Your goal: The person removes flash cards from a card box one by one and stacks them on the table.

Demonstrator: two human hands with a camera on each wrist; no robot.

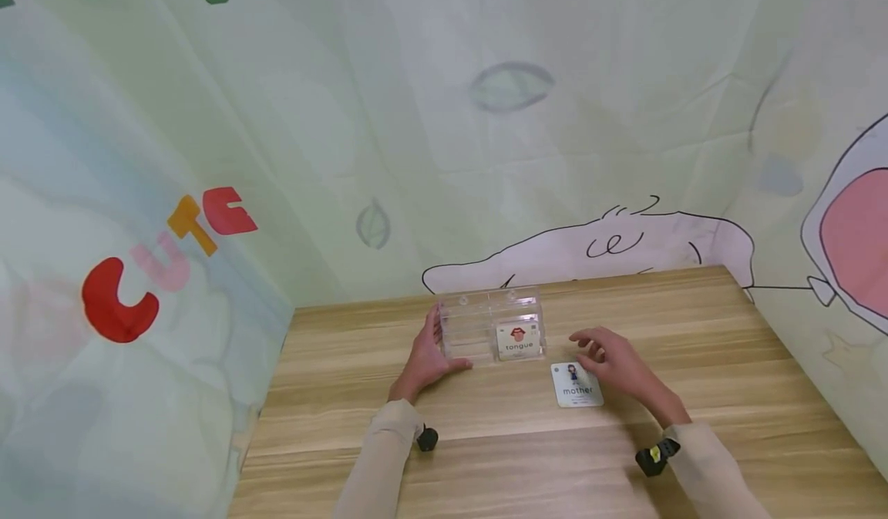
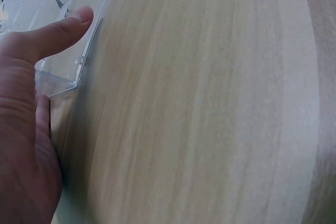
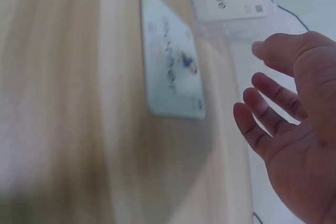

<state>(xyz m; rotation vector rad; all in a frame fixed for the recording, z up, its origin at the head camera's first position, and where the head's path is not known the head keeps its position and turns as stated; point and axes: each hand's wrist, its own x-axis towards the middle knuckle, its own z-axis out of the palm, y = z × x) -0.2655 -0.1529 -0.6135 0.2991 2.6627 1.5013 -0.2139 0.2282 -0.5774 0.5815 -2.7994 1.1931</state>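
A clear plastic card holder (image 1: 466,332) with compartments stands near the back of the table. My left hand (image 1: 425,361) grips its left end, the thumb lying along the front edge, as the left wrist view also shows. In the holder's lower right compartment sits a card reading "tongue" (image 1: 519,342) with a red mouth picture. A square white card reading "mother" (image 1: 576,388) lies flat on the table, just right of and in front of the holder. Above that card's right side hovers my right hand (image 1: 620,365), fingers loosely bent; the right wrist view shows it apart from the mother card (image 3: 170,66).
The wood-grain table (image 1: 499,457) meets a printed cloth backdrop (image 1: 388,149) right behind the holder. Black wrist devices are worn on the left wrist (image 1: 427,438) and the right wrist (image 1: 655,457).
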